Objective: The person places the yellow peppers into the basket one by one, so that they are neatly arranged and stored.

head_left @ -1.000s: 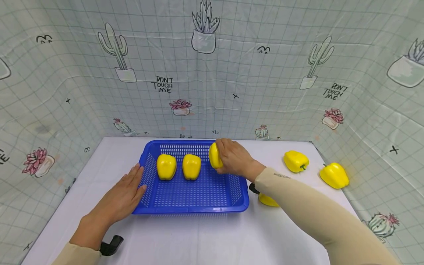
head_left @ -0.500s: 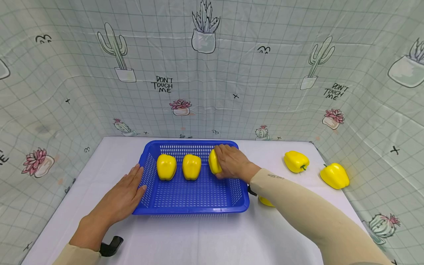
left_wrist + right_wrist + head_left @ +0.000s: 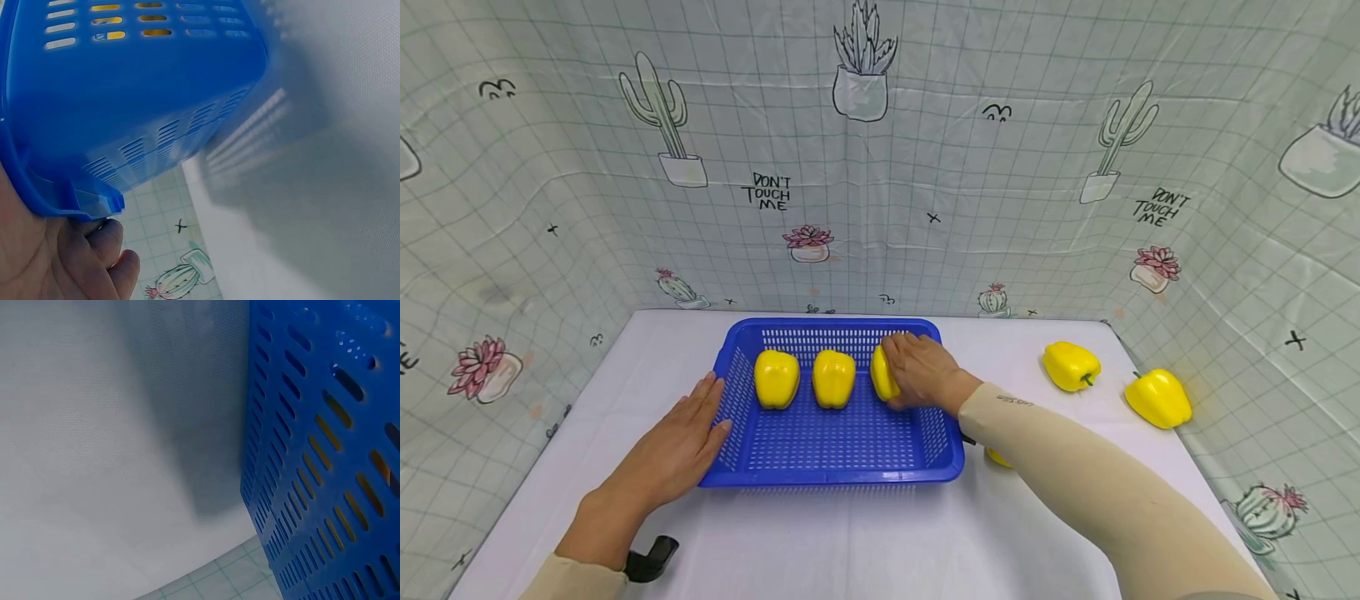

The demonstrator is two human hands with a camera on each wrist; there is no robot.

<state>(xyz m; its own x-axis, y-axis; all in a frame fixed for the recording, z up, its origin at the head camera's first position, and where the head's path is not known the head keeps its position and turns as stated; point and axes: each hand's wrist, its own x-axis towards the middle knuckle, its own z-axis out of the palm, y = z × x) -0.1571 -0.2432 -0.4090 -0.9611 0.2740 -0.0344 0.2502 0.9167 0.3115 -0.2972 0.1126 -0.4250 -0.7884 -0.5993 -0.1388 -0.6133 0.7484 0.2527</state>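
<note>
In the head view, a blue plastic basket [image 3: 831,476] stands on the white table. Two yellow bell peppers, a left one [image 3: 777,379] and a middle one [image 3: 833,379], sit upright inside it. My right hand [image 3: 922,369] reaches over the right rim and grips a third yellow bell pepper [image 3: 882,375] low in the basket, covering most of it. My left hand [image 3: 677,442] rests with straight fingers against the basket's left rim. The left wrist view shows that palm [image 3: 69,262] touching the rim. Only the basket's slotted wall [image 3: 312,456] shows in the right wrist view, with yellow behind it.
Two more yellow bell peppers, one [image 3: 1071,367] and another [image 3: 1158,398], lie on the table [image 3: 865,542] to the right. Another yellow pepper [image 3: 999,457] is mostly hidden under the right forearm. A patterned cloth [image 3: 880,167] rises behind the table and along both sides.
My right hand has lowered the gripped bell pepper further into the basket, moving slightly left and toward me. The left hand and the basket have stayed in place.
</note>
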